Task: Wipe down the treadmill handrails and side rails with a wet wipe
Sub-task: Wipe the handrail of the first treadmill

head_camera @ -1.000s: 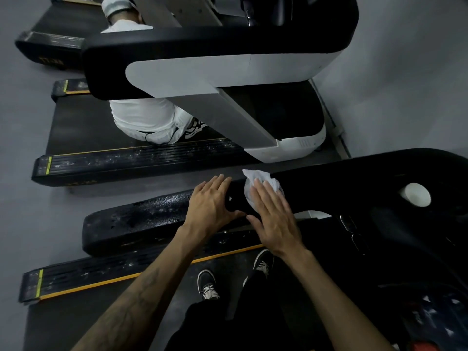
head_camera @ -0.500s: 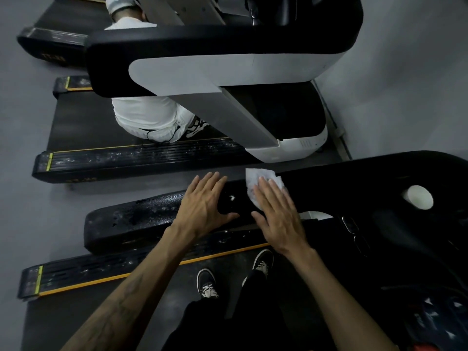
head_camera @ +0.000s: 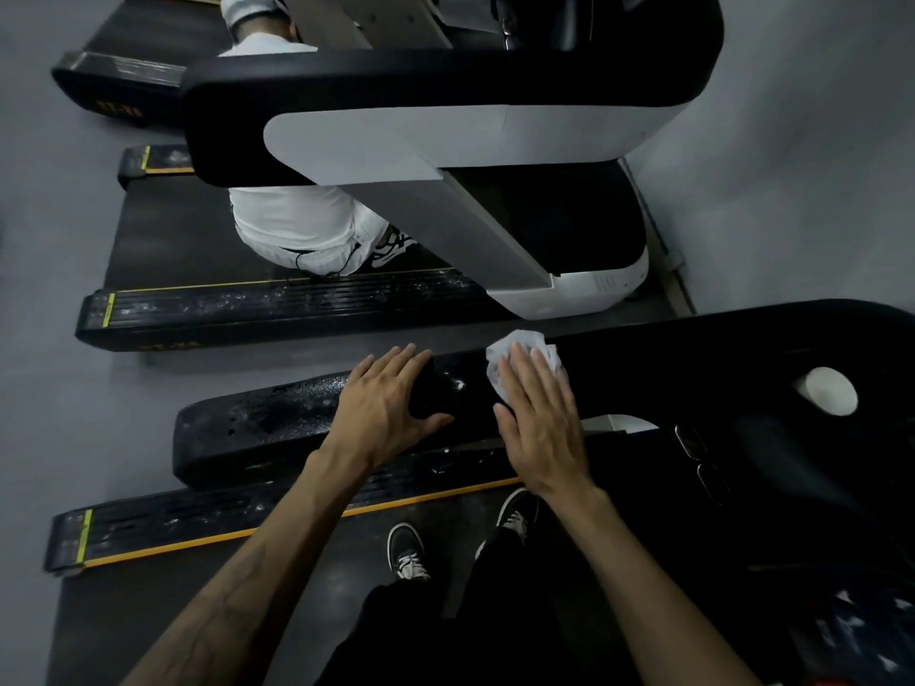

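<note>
Handrail point(head_camera: 277, 428), black, broad and flat-topped, running across the middle of the view; surface speckled with pale spots toward its free end. Wet wipe point(head_camera: 520, 346), white, crumpled, lying on the handrail's top near its far edge. Right hand point(head_camera: 539, 418), fingers straight and close together, palm down, pressing the wipe flat against the rail. Left hand point(head_camera: 386, 413), fingers extended over the rail's top, thumb spread wide along the near edge, resting just beside the right hand without touching it. Side rail point(head_camera: 198, 527), black with orange edging, below the handrail. Black shoes point(head_camera: 408, 552) on the treadmill belt. Neighbouring treadmill point(head_camera: 445, 136) beyond, with a person in white point(head_camera: 292, 225) crouched on it.
</note>
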Tool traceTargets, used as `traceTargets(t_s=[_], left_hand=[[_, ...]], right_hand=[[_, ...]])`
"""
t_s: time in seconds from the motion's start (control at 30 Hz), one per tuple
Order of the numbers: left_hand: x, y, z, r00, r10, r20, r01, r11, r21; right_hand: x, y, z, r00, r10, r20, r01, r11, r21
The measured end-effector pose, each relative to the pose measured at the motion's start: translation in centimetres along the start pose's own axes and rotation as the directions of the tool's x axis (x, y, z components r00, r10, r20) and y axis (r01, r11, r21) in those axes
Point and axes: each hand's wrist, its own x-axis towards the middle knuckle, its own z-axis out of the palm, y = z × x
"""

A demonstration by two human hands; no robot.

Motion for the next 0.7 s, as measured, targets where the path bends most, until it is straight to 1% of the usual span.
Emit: traceTargets(t_s=[0.07, 0.1, 0.13, 0.2, 0.3, 0.37, 0.4, 0.5, 0.57, 0.63, 0.7], left_hand=[[-0.1, -0.1, 0.2, 1.000, 0.006, -0.017, -0.006, 1.000, 0.006], [-0.2, -0.1, 0.3, 0.999, 0.010, -0.031, -0.009, 1.000, 0.008], [-0.3, -0.3, 0.4, 0.999, 0.013, -0.045, -0.013, 1.000, 0.012], [-0.4, -0.4, 0.6, 0.998, 0.019, -0.066, -0.018, 1.000, 0.019], [-0.5, -0.4, 0.7, 0.996, 0.022, -0.084, -0.020, 0.999, 0.026], [-0.4, -0.3, 0.7, 0.996, 0.021, -0.085, -0.020, 1.000, 0.020], [-0.4, -0.4, 0.7, 0.996, 0.022, -0.084, -0.021, 1.000, 0.020], [-0.4, -0.5, 0.7, 0.997, 0.031, -0.074, -0.029, 0.999, 0.035], [-0.5, -0.5, 0.7, 0.997, 0.031, -0.071, -0.028, 0.999, 0.032], [-0.5, -0.5, 0.7, 0.997, 0.029, -0.069, -0.027, 0.999, 0.031], [-0.5, -0.5, 0.7, 0.997, 0.028, -0.065, -0.027, 0.999, 0.030]], right_hand=[[0.8, -1.9, 0.5, 0.994, 0.107, -0.032, -0.106, 0.994, 0.036], [1.1, -2.8, 0.7, 0.992, 0.120, -0.040, -0.118, 0.992, 0.047], [1.2, -3.3, 0.9, 0.994, 0.105, -0.039, -0.103, 0.993, 0.050], [0.7, -3.3, 0.9, 1.000, 0.024, -0.013, -0.024, 0.999, 0.033], [-0.7, -1.4, 0.3, 0.994, -0.113, 0.013, 0.112, 0.993, 0.019], [-0.9, 0.0, -0.1, 0.988, -0.150, 0.025, 0.151, 0.989, -0.012], [-0.6, 0.3, -0.1, 0.992, -0.127, 0.022, 0.127, 0.992, -0.021], [1.0, -1.0, 0.4, 0.998, 0.060, -0.020, -0.060, 0.998, 0.014], [1.3, -2.8, 0.9, 0.993, 0.113, -0.033, -0.112, 0.993, 0.037], [0.5, -3.5, 1.1, 0.998, 0.055, -0.022, -0.055, 0.998, 0.032], [-0.6, -2.8, 0.8, 0.999, -0.049, 0.005, 0.049, 0.999, 0.023]])
